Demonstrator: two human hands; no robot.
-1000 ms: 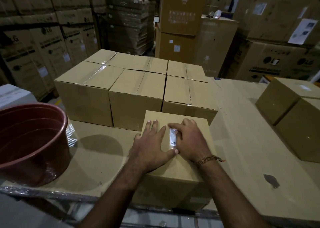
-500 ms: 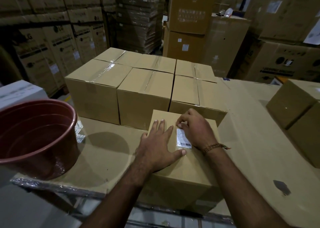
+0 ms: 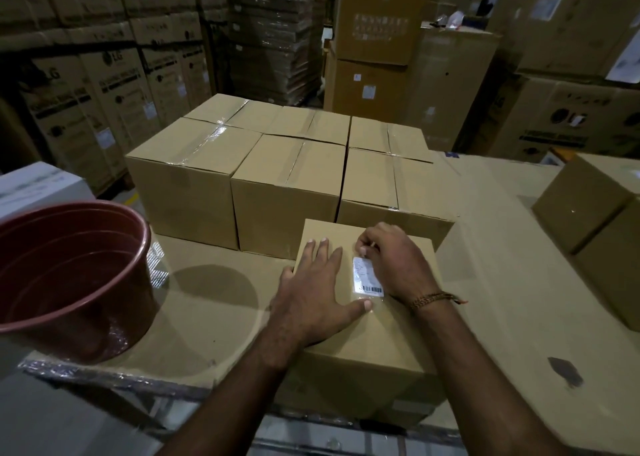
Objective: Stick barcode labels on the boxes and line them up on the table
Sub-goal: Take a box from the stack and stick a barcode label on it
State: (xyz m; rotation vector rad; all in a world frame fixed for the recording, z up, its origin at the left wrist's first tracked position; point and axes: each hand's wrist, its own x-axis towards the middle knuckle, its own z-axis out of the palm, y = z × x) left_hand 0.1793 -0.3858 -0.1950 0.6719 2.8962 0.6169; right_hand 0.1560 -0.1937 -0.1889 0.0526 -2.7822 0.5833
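Note:
A small cardboard box point(image 3: 374, 345) stands at the near edge of the cardboard-covered table point(image 3: 502, 282). A white barcode label point(image 3: 367, 277) lies flat on its top. My left hand point(image 3: 318, 289) rests flat on the box top with straight fingers, its thumb just below the label. My right hand point(image 3: 394, 261) sits at the label's right, fingers curled, fingertips pressing at the label's upper edge. Behind stands a block of several taped boxes point(image 3: 287, 178) in rows.
A reddish-brown plastic tub point(image 3: 69, 275) sits on the table's left end. Two more boxes point(image 3: 595, 220) stand at the right. A dark mark point(image 3: 564, 371) shows on the table surface. Tall stacks of cartons point(image 3: 104, 85) fill the background.
The label, earlier curled under my right fingers, now lies flat and fully visible. My right hand has slid up along it to its top edge. My left hand stayed flat.

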